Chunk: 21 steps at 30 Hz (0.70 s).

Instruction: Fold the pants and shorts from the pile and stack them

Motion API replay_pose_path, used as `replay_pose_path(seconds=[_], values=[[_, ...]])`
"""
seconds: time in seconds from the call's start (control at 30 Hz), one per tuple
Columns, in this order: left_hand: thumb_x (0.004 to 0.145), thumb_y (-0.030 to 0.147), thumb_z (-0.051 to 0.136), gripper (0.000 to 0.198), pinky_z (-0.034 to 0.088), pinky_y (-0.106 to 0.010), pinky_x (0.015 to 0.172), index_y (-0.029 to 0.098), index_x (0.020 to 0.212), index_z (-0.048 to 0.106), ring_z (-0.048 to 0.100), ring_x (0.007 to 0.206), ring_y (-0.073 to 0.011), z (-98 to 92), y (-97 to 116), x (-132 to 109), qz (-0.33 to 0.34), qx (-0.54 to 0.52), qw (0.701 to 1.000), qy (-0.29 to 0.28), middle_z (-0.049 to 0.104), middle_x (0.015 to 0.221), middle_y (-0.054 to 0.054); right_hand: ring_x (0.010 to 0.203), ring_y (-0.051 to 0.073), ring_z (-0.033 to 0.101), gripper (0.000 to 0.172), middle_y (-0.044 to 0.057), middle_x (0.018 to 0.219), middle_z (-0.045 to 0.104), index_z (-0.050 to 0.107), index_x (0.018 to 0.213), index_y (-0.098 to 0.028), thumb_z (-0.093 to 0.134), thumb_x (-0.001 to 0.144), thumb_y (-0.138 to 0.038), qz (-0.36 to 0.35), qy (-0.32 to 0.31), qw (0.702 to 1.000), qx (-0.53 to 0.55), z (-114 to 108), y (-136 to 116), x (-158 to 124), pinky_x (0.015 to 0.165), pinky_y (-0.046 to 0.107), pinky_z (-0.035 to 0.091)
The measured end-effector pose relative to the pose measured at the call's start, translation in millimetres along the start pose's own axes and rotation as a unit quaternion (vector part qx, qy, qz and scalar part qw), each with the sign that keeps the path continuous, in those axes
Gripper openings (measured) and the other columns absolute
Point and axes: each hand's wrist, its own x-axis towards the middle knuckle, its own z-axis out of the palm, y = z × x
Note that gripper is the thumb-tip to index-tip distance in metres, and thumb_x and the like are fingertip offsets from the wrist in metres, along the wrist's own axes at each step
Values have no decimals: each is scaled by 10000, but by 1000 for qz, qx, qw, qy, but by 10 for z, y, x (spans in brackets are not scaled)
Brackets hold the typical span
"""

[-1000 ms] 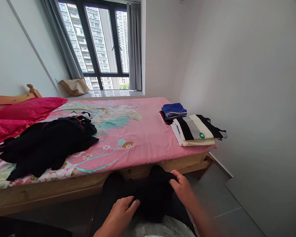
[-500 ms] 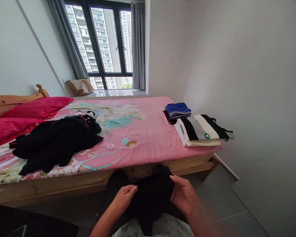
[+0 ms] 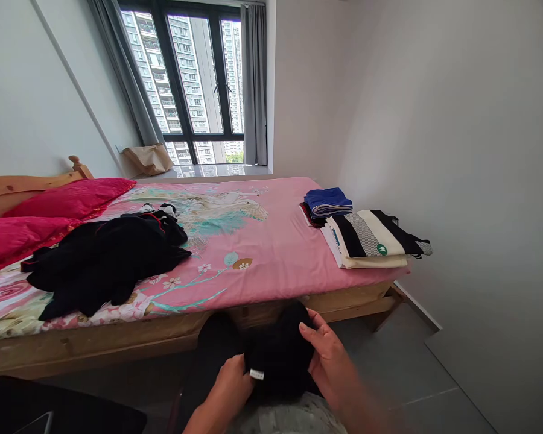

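Note:
A black garment (image 3: 278,355) hangs over my lap, and a small white label (image 3: 256,374) shows near its left edge. My left hand (image 3: 233,381) is closed on that left side, beside the label. With thumb and fingers, my right hand (image 3: 326,346) grips the garment's upper right edge. What kind of garment it is, I cannot tell, since black cloth merges with my dark legwear. Farther left on the bed lies a loose heap of black clothes (image 3: 113,256) with some red trim.
The bed (image 3: 280,241) has a pink flowered sheet and red pillows (image 3: 72,199). At its right end are folded blue clothes (image 3: 328,202) and a stack topped by a black-and-white striped garment (image 3: 371,235). A paper bag (image 3: 149,160) rests on the windowsill. A black surface (image 3: 72,410) is at lower left.
My left hand has moved down and slightly right, and the white label has come into view. The right hand has shifted a little left, bending over the cloth's edge.

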Motion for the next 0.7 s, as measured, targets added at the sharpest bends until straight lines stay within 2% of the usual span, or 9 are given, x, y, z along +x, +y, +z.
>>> replay_pose_path(seconds=[0.07,0.13,0.23,0.33,0.4,0.47,0.53,0.63,0.7], values=[[702,136,501,200,436,-347,719,173,809,666,653,887,-313,-90,-26,37,-2,99,995,-11,704,870,-122,884,184,633,460,35,1029,652,487,1152,-237,686,748,-328,-37,-5,996,-79,-73,18,-2,784,325,506],[690,154,516,239,433,-394,765,157,877,666,641,936,-346,-176,-34,32,-8,127,992,-3,693,946,-173,882,188,621,483,34,1028,647,483,1192,-256,672,753,-335,-114,19,972,-205,-209,32,34,784,320,494],[709,234,540,372,429,-421,811,127,1053,632,619,986,-356,-319,8,-51,2,158,987,6,676,1011,-195,945,209,602,335,32,1068,646,591,1109,-274,625,778,-317,-224,63,879,-417,-446,-8,104,839,325,461],[721,356,594,528,403,-390,897,184,1219,566,585,1072,-323,-550,125,-198,63,127,990,12,662,1116,-146,969,224,602,221,24,1046,668,658,1006,-273,558,811,-302,-244,70,817,-518,-576,-143,150,880,347,437],[785,461,545,466,388,-354,917,245,1194,597,580,1083,-292,-749,235,-295,139,98,985,-16,656,1153,-100,968,230,605,239,25,1043,673,660,1019,-267,540,816,-301,-244,75,808,-530,-560,-266,163,886,360,434],[812,534,495,413,404,-326,842,259,1066,670,615,987,-280,-948,350,-362,188,101,976,-44,690,1052,-76,965,235,603,257,31,1055,669,659,1034,-257,531,816,-304,-250,73,809,-527,-473,-392,163,884,370,436],[807,533,503,367,395,-301,726,236,874,708,635,829,-264,-1106,448,-398,178,124,976,-12,703,847,-66,950,238,602,273,36,1019,674,656,1049,-244,538,812,-310,-257,58,815,-515,-348,-505,151,880,380,441],[851,452,453,344,348,-291,648,216,731,673,610,713,-228,-1214,515,-442,147,159,971,103,667,721,-69,953,238,592,307,37,1015,664,639,1095,-239,545,810,-307,-277,30,825,-492,-170,-627,128,881,388,447],[840,416,476,310,332,-286,617,218,675,649,587,678,-210,-1208,494,-489,172,165,969,65,651,694,-60,961,235,585,312,37,1037,653,632,1106,-246,543,813,-306,-292,24,826,-481,-95,-669,128,872,381,452]])
